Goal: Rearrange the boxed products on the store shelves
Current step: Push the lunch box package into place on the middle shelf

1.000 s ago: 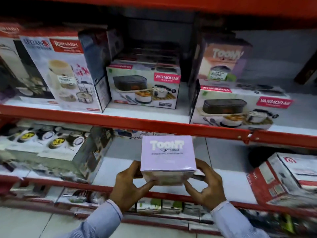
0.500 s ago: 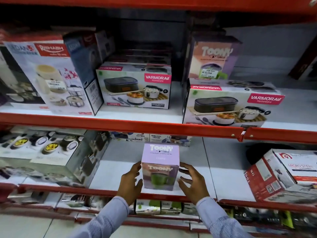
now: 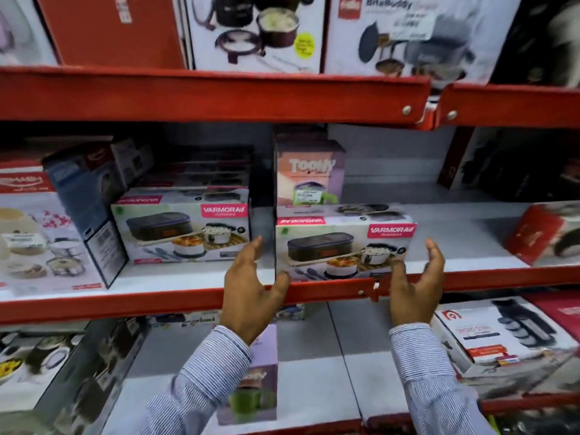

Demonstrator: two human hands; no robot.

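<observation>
Fingers (image 3: 251, 249) spread wide, both hands now empty: the purple Toony box (image 3: 251, 378) got parked below, and they're framing the Varmora box (image 3: 343, 246) next.

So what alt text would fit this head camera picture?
Two open hands, left and right, reach for a Varmora box on a red store shelf. A purple Toony box stands on the shelf below.
</observation>
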